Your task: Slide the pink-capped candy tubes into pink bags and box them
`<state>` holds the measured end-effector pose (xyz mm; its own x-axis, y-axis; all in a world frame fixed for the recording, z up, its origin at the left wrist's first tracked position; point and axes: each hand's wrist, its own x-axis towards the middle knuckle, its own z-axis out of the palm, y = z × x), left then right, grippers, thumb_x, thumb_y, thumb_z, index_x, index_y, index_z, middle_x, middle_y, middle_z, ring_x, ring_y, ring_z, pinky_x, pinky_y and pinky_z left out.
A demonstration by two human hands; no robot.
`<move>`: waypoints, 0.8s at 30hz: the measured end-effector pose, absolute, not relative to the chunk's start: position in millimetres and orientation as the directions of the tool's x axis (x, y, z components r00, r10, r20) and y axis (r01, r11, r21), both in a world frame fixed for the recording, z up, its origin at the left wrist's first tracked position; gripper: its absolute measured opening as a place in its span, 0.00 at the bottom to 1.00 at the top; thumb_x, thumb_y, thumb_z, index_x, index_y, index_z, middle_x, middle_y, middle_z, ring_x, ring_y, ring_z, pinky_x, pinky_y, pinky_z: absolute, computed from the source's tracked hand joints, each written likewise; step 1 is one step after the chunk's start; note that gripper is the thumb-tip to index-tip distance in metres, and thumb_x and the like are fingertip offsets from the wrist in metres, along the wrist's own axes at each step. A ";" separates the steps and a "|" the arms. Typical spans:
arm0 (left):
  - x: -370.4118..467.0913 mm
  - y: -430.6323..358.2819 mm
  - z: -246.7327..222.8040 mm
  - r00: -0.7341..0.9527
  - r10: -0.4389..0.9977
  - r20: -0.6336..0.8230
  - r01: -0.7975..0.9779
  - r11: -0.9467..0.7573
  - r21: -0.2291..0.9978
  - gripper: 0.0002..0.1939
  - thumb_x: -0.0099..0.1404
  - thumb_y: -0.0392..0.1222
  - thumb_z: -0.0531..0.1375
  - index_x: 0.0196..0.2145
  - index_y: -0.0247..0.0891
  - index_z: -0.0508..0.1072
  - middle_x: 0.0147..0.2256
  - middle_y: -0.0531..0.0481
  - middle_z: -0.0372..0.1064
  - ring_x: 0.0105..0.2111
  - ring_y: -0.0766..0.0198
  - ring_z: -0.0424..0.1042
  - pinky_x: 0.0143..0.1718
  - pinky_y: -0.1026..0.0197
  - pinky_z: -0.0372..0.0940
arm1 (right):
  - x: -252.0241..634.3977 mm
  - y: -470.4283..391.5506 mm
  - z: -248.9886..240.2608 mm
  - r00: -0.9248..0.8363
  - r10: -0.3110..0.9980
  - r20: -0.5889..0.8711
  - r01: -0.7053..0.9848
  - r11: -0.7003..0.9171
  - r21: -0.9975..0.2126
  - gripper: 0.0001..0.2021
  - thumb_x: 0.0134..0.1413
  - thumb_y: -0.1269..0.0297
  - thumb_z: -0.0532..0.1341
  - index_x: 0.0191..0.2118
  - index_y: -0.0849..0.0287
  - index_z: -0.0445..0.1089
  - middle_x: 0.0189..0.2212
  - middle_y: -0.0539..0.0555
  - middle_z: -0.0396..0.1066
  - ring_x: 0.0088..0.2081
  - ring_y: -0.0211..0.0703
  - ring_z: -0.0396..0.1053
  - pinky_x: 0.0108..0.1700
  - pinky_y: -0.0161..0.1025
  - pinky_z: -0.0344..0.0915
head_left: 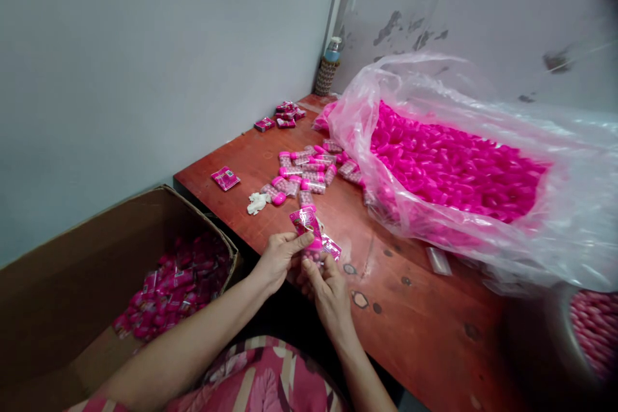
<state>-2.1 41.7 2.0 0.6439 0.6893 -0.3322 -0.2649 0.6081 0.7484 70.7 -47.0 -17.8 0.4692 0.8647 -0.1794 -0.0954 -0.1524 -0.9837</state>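
Observation:
In front of me, over the table's near edge, my left hand (282,261) and my right hand (333,293) are close together, both closed. Between them is a small clear bottle of pink candies (313,256) with a pink cap. The left thumb presses at the cap, by a glossy printed pink wrapper (304,220) that stands up above it. My right thumb and fingers grip the bottle's body. Another printed edge (332,247) shows beside the right fingers. Just beyond the hands lies a group of filled, pink-capped bottles (313,174).
A large plastic bag of pink caps (454,167) covers the table's (410,341) right back. Pink packets lie in a cardboard box (62,296) at left. A pot of pink candies (596,328) stands at right. Packets (286,114), white crumpled tissue (258,203) and a water bottle (333,49) are farther off.

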 end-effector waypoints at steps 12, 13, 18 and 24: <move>-2.1 42.5 6.4 0.708 0.627 -0.325 -0.142 0.578 0.803 0.15 0.48 0.48 0.64 0.20 0.30 0.71 0.15 0.48 0.66 0.14 0.67 0.64 0.18 0.65 0.60 | 81.4 -46.4 -17.5 0.397 0.902 -0.171 -0.189 -0.102 -0.977 0.11 0.51 0.55 0.57 0.32 0.58 0.60 0.17 0.45 0.63 0.16 0.31 0.57 0.17 0.29 0.52; -1.6 41.8 5.7 0.693 0.639 -0.335 -0.146 0.579 0.802 0.15 0.47 0.47 0.65 0.21 0.30 0.71 0.15 0.49 0.66 0.15 0.67 0.65 0.18 0.65 0.60 | 80.9 -46.2 -17.7 0.422 0.893 -0.160 -0.175 -0.093 -0.980 0.11 0.50 0.55 0.58 0.31 0.58 0.60 0.17 0.45 0.63 0.16 0.32 0.57 0.17 0.29 0.53; -2.6 42.5 3.5 0.615 0.695 -0.372 -0.215 0.602 0.769 0.13 0.46 0.44 0.66 0.21 0.30 0.71 0.19 0.49 0.68 0.19 0.68 0.66 0.23 0.66 0.62 | 81.7 -49.2 -15.0 0.376 0.906 -0.193 -0.240 -0.106 -0.965 0.12 0.50 0.55 0.58 0.37 0.57 0.61 0.19 0.46 0.65 0.17 0.33 0.60 0.18 0.29 0.56; -5.5 41.3 3.3 0.631 0.694 -0.348 -0.241 0.601 0.762 0.14 0.47 0.45 0.65 0.22 0.29 0.71 0.20 0.48 0.68 0.19 0.69 0.65 0.23 0.66 0.62 | 82.3 -54.8 -15.8 0.419 0.880 -0.224 -0.299 -0.099 -0.949 0.12 0.50 0.57 0.59 0.37 0.58 0.63 0.21 0.48 0.67 0.19 0.33 0.63 0.20 0.29 0.59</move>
